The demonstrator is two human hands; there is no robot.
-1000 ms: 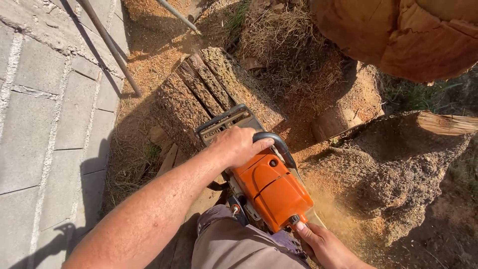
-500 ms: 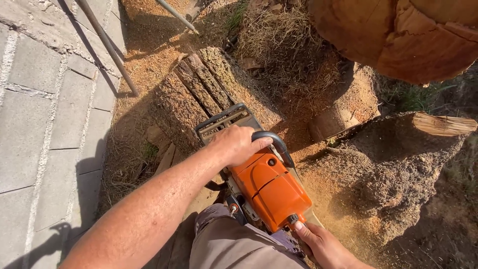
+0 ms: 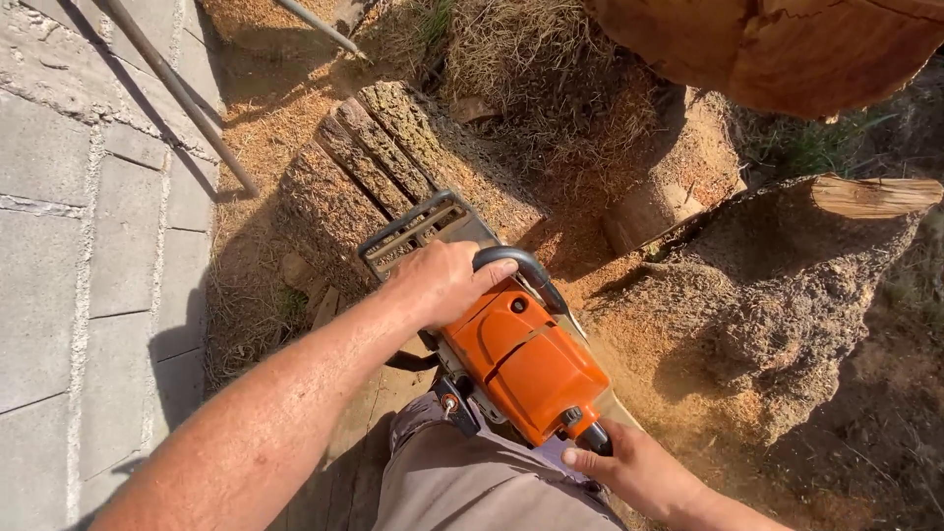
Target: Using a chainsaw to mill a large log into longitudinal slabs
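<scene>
The orange chainsaw lies between both hands, its long axis running from near right to far left. The left hand wraps the black front handle; the right hand grips the rear handle, with the cut stump off to its right.

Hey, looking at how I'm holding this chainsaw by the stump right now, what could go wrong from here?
Both the left hand and right hand are bare on the orange chainsaw, so a slip or flying chips could hurt them. The saw sits close above your trouser leg; a kick could swing it there. Loose sawdust by the stump may make footing slippery.
</scene>
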